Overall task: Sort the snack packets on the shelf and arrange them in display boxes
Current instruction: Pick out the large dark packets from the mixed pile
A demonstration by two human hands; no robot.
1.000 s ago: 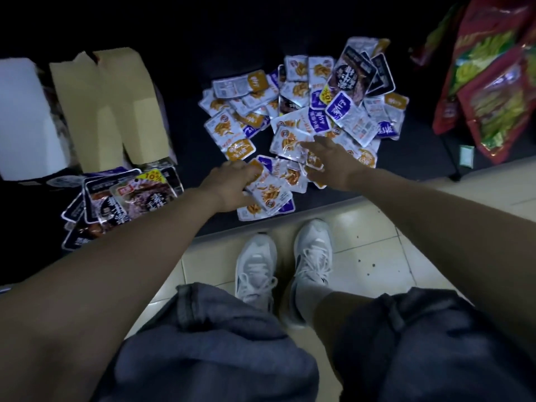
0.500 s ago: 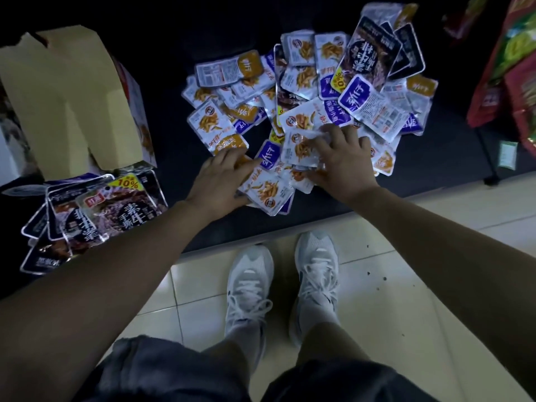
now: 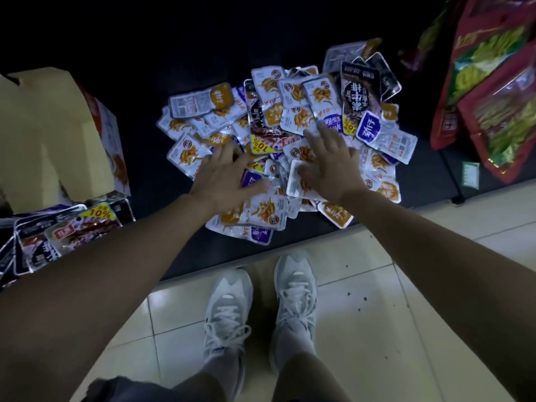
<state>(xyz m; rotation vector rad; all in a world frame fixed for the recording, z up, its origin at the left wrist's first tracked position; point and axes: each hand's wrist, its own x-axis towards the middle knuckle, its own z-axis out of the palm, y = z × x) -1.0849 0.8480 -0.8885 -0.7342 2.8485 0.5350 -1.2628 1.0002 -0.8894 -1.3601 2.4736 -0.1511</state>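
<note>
A heap of small snack packets (image 3: 293, 117), mostly silver with orange or purple print and a few dark ones, lies on the low black shelf (image 3: 150, 175). My left hand (image 3: 226, 175) lies flat on the near left part of the heap with its fingers spread. My right hand (image 3: 327, 161) presses on the middle of the heap, fingers straight and splayed. Neither hand grips a packet. A cardboard display box (image 3: 52, 134) with raised flaps stands at the left.
A separate pile of dark packets (image 3: 58, 236) lies at the shelf's front left. Large red and green snack bags (image 3: 493, 91) hang at the right. My white shoes (image 3: 261, 309) stand on the tiled floor just before the shelf edge.
Both hands have opened and slid further onto the heap, the right one up toward the middle. The packets under them have shifted.
</note>
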